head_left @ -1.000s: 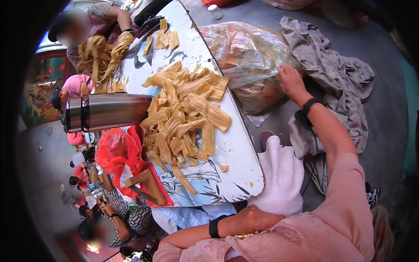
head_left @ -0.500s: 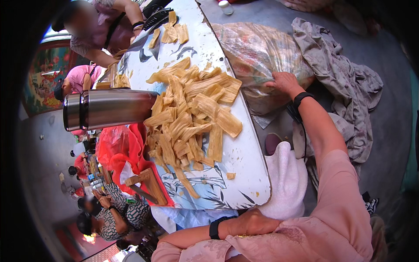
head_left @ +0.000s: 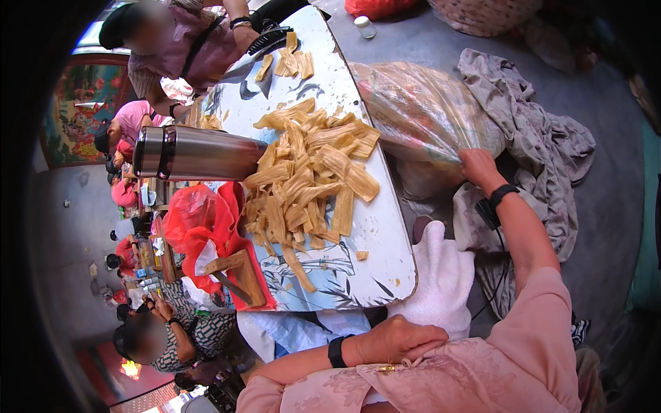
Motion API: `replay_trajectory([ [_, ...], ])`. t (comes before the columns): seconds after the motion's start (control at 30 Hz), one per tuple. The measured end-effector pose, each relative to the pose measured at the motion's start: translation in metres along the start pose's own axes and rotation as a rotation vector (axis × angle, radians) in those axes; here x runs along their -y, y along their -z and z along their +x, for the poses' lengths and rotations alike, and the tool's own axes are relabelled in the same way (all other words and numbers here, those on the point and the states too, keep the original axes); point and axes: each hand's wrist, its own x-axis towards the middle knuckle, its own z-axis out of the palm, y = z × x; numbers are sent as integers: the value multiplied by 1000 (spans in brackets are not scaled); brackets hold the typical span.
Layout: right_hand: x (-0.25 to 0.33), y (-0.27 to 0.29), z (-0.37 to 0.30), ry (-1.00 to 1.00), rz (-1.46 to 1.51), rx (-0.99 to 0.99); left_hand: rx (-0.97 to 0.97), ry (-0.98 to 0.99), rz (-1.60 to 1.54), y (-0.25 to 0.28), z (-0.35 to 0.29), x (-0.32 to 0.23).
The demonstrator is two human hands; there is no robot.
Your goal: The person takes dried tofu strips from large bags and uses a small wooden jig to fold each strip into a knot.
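Observation:
My right hand (head_left: 477,167) is closed on the edge of a large clear plastic bag (head_left: 420,103), pulling its film taut. Reddish and tan contents show blurred through the bag, which lies on the floor beside the table. My left hand (head_left: 399,341) is curled up close to my body, just below the table's near edge; whatever its fingers may hold is hidden. A heap of flat, tan, fibrous dried strips (head_left: 310,172) covers the middle of the white table (head_left: 385,268).
A steel thermos (head_left: 206,153) stands at the heap's left. Near it are a red plastic bag (head_left: 193,220) and a wooden block with a blade (head_left: 244,275). A white towel (head_left: 437,268) and crumpled grey cloth (head_left: 551,144) lie at the right. Other people sit at left.
My right hand has gone from lying spread on the bag to gripping its film, drawing it nearer and tight. My left hand stays curled. The view has shifted slightly.

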Motion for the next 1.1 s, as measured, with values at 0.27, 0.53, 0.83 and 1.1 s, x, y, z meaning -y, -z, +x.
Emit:
replay_trajectory([
  [0.27,-61,28,-99,-40,-62,-55,-82,16,21,-8,4,-3],
  [0.53,-144,60,-224,-103,-236,-96,-63,45,11,-16,6,-14],
  [0.83,-157,66,-245,-495,-382,248,-92,-58,99,-25,-1,-6],
  [1.1,3,27,-139,104,128,-365,-103,-80,81,-24,-7,-2],
])
